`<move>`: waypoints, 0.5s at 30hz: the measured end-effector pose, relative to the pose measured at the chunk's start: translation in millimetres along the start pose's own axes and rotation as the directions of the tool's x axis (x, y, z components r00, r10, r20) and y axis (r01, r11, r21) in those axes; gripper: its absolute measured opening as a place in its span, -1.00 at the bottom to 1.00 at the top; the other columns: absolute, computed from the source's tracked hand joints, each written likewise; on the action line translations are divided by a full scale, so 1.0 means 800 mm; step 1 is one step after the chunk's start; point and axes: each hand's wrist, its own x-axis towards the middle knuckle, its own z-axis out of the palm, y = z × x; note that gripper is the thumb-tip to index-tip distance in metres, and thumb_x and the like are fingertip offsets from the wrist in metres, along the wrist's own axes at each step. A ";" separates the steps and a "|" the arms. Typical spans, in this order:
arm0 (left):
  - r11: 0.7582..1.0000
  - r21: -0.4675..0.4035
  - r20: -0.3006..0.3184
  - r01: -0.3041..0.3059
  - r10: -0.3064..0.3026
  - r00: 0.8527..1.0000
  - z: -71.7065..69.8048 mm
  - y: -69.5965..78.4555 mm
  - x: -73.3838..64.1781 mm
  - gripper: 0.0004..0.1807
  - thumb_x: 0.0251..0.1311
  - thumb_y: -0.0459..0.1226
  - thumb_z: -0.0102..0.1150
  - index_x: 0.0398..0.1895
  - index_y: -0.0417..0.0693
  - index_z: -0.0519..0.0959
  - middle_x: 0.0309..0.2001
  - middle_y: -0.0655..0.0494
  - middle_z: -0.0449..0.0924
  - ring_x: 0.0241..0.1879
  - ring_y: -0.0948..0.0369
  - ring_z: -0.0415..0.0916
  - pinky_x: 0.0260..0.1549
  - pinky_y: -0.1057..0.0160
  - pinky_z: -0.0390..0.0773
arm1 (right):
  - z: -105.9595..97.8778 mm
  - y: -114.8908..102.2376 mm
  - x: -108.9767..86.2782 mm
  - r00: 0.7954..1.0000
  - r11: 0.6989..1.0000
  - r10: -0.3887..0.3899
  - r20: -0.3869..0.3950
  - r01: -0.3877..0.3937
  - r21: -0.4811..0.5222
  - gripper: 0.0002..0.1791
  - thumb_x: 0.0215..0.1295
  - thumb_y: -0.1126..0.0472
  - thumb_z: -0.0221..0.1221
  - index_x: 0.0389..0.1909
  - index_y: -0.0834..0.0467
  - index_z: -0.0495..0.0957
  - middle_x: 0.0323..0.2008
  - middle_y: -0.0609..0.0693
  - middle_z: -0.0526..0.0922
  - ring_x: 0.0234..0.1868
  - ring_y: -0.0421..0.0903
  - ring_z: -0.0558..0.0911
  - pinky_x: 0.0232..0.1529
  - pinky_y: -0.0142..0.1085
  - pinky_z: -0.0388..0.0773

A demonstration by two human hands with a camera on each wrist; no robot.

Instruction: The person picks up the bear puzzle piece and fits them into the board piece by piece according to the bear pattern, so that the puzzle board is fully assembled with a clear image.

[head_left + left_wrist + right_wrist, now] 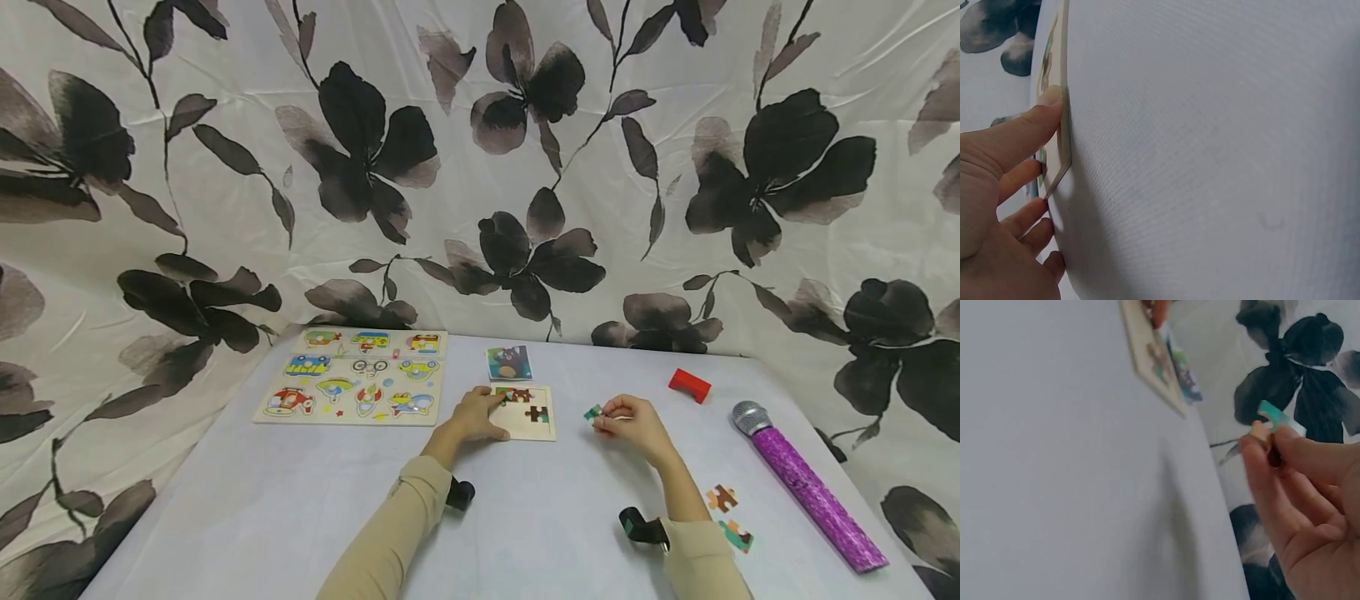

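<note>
My left hand (pixel 474 417) holds the left side of a small wooden jigsaw board (pixel 534 431), the thumb at its near edge and a finger reaching over its top. Brown and teal pieces sit in the board's upper and right parts. In the left wrist view the thumb (pixel 1035 128) touches the board's edge (pixel 1065 125). To the right of the board, my right hand (pixel 633 425) pinches a jigsaw piece (pixel 592 412) above the table. The right wrist view shows this teal and tan piece (pixel 1279 417) between thumb and fingertips, apart from the board (pixel 1141 356).
A picture card (pixel 508 364) lies behind the board. A larger vehicle puzzle board (pixel 348 383) is at the left. At the right are a red block (pixel 689 386), a purple glittery microphone (pixel 817 492) and two loose jigsaw pieces (pixel 722 498). Floral cloth (pixel 450 192) hangs behind the table.
</note>
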 end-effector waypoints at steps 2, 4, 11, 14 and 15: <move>1.000 0.000 0.000 0.000 0.000 1.000 0.000 0.000 0.000 -0.18 -0.08 -0.13 0.44 0.30 -0.16 0.36 0.31 -0.25 0.19 0.29 -0.16 0.14 0.22 -0.13 0.26 | 0.004 -0.006 0.007 0.999 0.994 0.011 -0.051 -0.005 0.108 -0.73 0.21 0.43 0.18 -0.15 0.52 0.40 -0.35 0.15 0.66 -0.39 -0.22 0.68 -0.24 -0.31 0.66; 1.000 -0.004 0.001 0.001 -0.001 1.000 0.000 0.000 0.000 -0.18 -0.08 -0.12 0.44 0.30 -0.16 0.36 0.31 -0.25 0.19 0.29 -0.16 0.14 0.22 -0.13 0.26 | 0.007 -0.011 0.013 0.997 0.984 0.011 -0.073 0.003 0.178 -0.69 0.27 0.42 0.13 -0.05 0.55 0.37 -0.30 0.16 0.68 -0.35 -0.22 0.69 -0.20 -0.31 0.64; 1.000 -0.011 0.000 0.005 -0.005 1.000 -0.001 0.001 -0.001 -0.19 -0.08 -0.13 0.44 0.29 -0.17 0.37 0.31 -0.25 0.19 0.29 -0.16 0.14 0.22 -0.13 0.26 | 0.021 -0.025 0.035 0.990 0.955 0.010 -0.140 0.032 0.294 -0.68 0.32 0.44 0.05 0.02 0.58 0.36 -0.31 0.05 0.68 -0.33 -0.26 0.68 -0.20 -0.41 0.63; 1.000 -0.015 -0.001 0.006 -0.006 1.000 -0.002 0.002 -0.002 -0.19 -0.08 -0.13 0.44 0.29 -0.17 0.36 0.31 -0.25 0.19 0.29 -0.15 0.14 0.23 -0.12 0.26 | 0.027 -0.030 0.041 0.986 0.942 0.021 -0.164 0.035 0.333 -0.67 0.34 0.43 0.02 0.04 0.57 0.34 -0.32 -0.03 0.67 -0.32 -0.28 0.67 -0.20 -0.43 0.62; 1.000 -0.019 -0.001 0.008 -0.008 1.000 -0.002 0.002 -0.002 -0.19 -0.07 -0.13 0.44 0.29 -0.16 0.36 0.32 -0.25 0.19 0.30 -0.15 0.14 0.23 -0.12 0.26 | 0.030 -0.031 0.043 0.984 0.938 0.028 -0.175 0.035 0.345 -0.67 0.34 0.44 0.01 0.05 0.56 0.34 -0.33 -0.06 0.67 -0.32 -0.29 0.66 -0.21 -0.44 0.62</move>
